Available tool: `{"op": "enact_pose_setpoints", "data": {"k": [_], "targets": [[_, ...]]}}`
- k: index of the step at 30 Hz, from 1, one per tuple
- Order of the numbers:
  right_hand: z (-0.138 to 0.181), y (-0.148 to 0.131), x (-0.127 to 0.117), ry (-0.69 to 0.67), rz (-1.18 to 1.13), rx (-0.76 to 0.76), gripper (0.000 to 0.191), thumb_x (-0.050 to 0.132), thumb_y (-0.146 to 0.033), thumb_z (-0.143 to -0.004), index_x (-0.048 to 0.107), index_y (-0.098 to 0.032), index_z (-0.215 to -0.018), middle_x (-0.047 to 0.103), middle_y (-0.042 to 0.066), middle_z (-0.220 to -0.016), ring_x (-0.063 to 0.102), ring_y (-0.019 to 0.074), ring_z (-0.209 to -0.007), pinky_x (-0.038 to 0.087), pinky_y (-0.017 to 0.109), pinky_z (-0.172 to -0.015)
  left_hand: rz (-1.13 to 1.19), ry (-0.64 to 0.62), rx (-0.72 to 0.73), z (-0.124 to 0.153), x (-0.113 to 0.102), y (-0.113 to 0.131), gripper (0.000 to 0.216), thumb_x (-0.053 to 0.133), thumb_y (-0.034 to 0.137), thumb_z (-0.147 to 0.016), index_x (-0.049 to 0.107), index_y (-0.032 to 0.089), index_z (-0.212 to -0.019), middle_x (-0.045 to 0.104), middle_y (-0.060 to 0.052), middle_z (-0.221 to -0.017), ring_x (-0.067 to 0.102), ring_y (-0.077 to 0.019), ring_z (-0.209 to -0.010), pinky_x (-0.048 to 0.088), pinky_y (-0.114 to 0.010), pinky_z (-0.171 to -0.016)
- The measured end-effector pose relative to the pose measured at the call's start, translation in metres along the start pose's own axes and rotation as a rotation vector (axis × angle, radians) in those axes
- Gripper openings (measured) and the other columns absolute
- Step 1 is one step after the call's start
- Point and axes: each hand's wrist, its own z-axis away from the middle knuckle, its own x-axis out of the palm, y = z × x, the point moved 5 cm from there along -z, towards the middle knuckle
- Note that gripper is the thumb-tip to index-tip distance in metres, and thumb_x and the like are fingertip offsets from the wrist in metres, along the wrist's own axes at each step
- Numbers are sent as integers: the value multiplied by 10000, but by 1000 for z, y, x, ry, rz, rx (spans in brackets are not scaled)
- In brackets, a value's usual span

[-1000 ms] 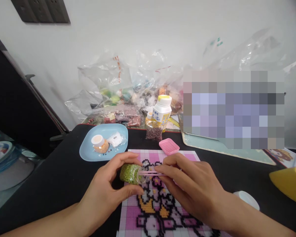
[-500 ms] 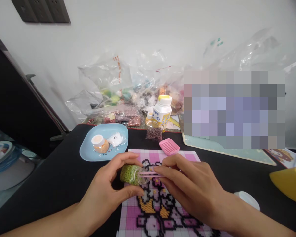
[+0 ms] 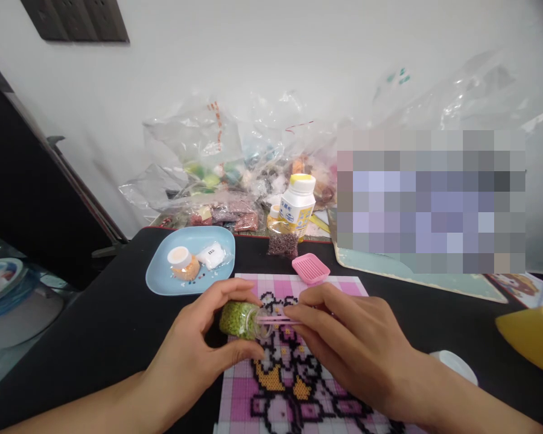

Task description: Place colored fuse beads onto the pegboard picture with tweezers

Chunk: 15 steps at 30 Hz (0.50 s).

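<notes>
My left hand (image 3: 199, 337) grips a small clear jar of green beads (image 3: 238, 320), tipped on its side with the mouth facing right. Pink tweezers (image 3: 276, 320) are pinched in my right hand (image 3: 357, 343), and their tips reach into the jar's mouth. Whether a bead sits between the tips is too small to tell. Below both hands lies a pegboard (image 3: 239, 392) over a pink-and-white checked pattern, with black outlines and orange patches of beads placed on it. My right hand and forearm hide part of the board.
A blue tray (image 3: 156, 274) holds a jar of orange beads (image 3: 184, 265) and a white packet (image 3: 213, 256). Behind the board are a pink ridged dish (image 3: 311, 268), a bag of dark beads (image 3: 283, 244) and a white bottle (image 3: 297, 205). A white lid (image 3: 455, 366) lies right.
The tweezers' two arms have drawn closer together at the jar's mouth. My left hand and the jar stay almost in the same place.
</notes>
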Motion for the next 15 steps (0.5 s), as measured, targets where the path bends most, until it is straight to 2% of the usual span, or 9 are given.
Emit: {"op": "enact_pose_setpoints", "data": {"k": [4, 15], "targets": [[0, 1, -1, 10, -3, 2, 179, 426, -147, -951, 537, -155, -1092, 607, 51, -905, 564, 118, -711, 385, 232, -504, 5, 4, -4, 0, 0, 0, 495, 803, 236, -646, 589, 290, -1089, 707, 9, -987, 641, -206, -973, 504, -306, -882], [-2, -2, -2, -35, 33, -31, 211, 384, -137, -960, 525, -155, -1117, 596, 46, -901, 563, 120, -666, 397, 244, -506, -5, -24, -4, -1, 0, -1, 520, 814, 255, -653, 565, 325, -1104, 694, 43, -996, 627, -175, -980, 485, -257, -864]]}}
